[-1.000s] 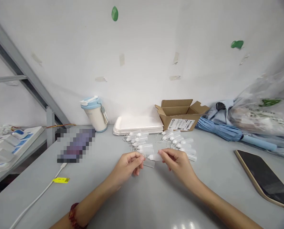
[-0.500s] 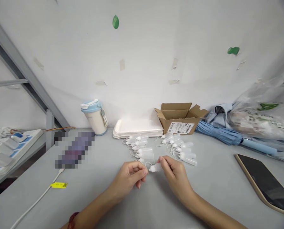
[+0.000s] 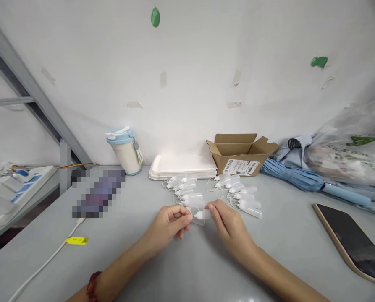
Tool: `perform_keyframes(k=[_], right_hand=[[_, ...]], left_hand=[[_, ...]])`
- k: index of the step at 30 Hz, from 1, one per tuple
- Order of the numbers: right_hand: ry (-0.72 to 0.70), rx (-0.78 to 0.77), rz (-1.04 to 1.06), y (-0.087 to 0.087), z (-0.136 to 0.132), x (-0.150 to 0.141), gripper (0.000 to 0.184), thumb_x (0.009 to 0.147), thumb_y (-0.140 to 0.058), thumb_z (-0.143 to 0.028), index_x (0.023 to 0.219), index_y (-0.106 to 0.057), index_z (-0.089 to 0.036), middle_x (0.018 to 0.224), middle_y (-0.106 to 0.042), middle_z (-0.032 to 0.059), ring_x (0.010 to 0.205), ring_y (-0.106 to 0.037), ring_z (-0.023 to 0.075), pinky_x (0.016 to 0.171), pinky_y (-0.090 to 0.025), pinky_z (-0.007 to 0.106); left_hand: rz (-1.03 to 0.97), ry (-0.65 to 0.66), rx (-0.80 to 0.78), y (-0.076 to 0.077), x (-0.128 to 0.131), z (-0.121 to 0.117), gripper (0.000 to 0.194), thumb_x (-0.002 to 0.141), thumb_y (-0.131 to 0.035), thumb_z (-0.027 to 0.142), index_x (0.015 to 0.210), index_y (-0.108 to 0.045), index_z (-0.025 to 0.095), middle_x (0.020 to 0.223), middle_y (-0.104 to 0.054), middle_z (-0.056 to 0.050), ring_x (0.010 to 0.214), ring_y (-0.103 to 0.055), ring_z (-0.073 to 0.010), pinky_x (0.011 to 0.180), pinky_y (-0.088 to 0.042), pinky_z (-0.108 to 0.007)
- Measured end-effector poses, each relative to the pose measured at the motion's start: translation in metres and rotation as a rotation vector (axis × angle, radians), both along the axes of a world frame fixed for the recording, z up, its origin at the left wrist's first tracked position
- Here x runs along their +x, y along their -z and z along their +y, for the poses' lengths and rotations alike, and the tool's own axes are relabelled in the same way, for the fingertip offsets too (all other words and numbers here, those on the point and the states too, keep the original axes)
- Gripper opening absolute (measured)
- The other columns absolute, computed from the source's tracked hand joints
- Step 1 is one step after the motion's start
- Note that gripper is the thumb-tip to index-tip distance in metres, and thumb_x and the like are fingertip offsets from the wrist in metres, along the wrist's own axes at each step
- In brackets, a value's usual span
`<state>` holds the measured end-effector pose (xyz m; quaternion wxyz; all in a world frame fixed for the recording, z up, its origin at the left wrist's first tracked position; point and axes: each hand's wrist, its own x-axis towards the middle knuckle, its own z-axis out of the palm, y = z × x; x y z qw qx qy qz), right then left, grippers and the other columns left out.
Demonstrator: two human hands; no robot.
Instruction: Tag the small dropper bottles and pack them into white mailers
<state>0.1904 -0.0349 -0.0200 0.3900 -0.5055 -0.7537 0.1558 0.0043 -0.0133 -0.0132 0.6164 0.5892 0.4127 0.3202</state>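
My right hand (image 3: 233,222) pinches a small clear dropper bottle (image 3: 203,214) by its body. The bottle lies almost level, with its white pointed tip toward the left. Facing it, my left hand (image 3: 170,224) has thumb and forefinger pressed together right at that tip; what they pinch is too small to make out. Just beyond my fingers is a left group of similar bottles (image 3: 193,196), with white caps and thin looped straps. Another group of bottles (image 3: 249,204) lies to the right, past my right hand.
Behind the bottles are a stack of white padded mailers (image 3: 184,165) and an open cardboard box (image 3: 242,161). A tumbler (image 3: 124,153) stands left of them. To the right lie a folded blue umbrella (image 3: 294,174) and a phone (image 3: 352,241). A white cable (image 3: 45,266) crosses the left side.
My right hand has shifted slightly left and up with the bottle, bringing its tip closer to my left fingertips. The camera view has tilted a little.
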Motion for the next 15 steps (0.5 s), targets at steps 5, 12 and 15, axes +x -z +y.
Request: perform_keyframes(k=[5, 12, 15], right_hand=[[-0.032, 0.056, -0.051, -0.002, 0.011, 0.015, 0.017, 0.092, -0.037, -0.027, 0.102, -0.05, -0.02, 0.088, -0.058, 0.0065, 0.073, -0.055, 0.0162, 0.062, -0.045, 0.028], [0.116, 0.183, -0.134, 0.006, 0.036, 0.045, 0.018, 0.091, -0.04, -0.03, 0.101, -0.049, -0.019, 0.099, -0.055, 0.0103, 0.089, -0.055, 0.0211, 0.067, -0.047, 0.031], [0.148, 0.219, -0.184, 0.01, 0.044, 0.051, 0.018, 0.091, -0.04, -0.027, 0.102, -0.049, -0.018, 0.101, -0.054, 0.0114, 0.094, -0.053, 0.0224, 0.075, -0.047, 0.034]], left_hand=[[0.019, -0.075, 0.045, -0.001, -0.005, 0.007, 0.023, 0.077, -0.058, 0.038, 0.073, -0.058, 0.015, 0.059, -0.052, 0.003, 0.048, -0.043, -0.008, 0.052, -0.036, -0.022], [-0.044, -0.281, 0.115, 0.003, -0.016, 0.021, 0.023, 0.076, -0.06, 0.038, 0.071, -0.058, 0.015, 0.06, -0.052, 0.003, 0.048, -0.042, -0.0067, 0.052, -0.035, -0.021], [-0.056, -0.32, 0.139, 0.005, -0.017, 0.026, 0.023, 0.075, -0.061, 0.037, 0.072, -0.059, 0.015, 0.061, -0.052, 0.003, 0.048, -0.043, -0.0066, 0.05, -0.034, -0.021]])
